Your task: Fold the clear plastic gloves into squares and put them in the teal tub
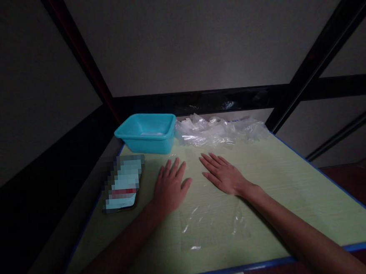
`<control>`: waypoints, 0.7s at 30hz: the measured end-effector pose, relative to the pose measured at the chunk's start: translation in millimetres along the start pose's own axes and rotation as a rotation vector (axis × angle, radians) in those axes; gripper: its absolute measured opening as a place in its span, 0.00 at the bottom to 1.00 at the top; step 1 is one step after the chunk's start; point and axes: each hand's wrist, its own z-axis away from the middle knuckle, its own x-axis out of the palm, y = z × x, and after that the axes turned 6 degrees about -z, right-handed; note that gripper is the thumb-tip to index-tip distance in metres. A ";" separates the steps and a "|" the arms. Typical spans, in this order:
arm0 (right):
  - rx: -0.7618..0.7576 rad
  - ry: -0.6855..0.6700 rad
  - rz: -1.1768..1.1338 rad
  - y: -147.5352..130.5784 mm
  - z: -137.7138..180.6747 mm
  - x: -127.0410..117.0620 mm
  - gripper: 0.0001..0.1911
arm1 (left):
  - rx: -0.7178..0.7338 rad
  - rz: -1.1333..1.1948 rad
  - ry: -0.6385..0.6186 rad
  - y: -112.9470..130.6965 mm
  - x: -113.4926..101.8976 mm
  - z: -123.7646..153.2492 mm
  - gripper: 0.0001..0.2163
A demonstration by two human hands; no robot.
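My left hand lies flat on the pale green table top, palm down, fingers stretched out and holding nothing. My right hand rests flat beside it, also palm down with fingers extended and empty. A clear plastic bag lies flat on the table just in front of both hands, between my forearms. A phone with a pixelated screen lies left of my left hand.
A turquoise plastic tub stands at the back left of the table. A heap of crumpled clear plastic bags lies at the back right of it. Dark frame bars and a grey wall rise behind the blue-edged table.
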 end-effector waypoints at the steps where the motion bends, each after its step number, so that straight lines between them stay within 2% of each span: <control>1: 0.003 -0.001 0.001 0.9 0.3 -0.2 0.29 | -0.003 -0.001 -0.005 -0.3 -0.4 0.2 0.22; 12: 0.044 -0.027 0.021 4.9 3.3 -3.8 0.29 | -0.044 -0.009 -0.084 1.4 -6.4 0.5 0.23; 21: 0.096 -0.001 -0.007 12.9 8.1 -5.6 0.28 | -0.056 0.005 -0.046 0.5 -2.3 0.7 0.25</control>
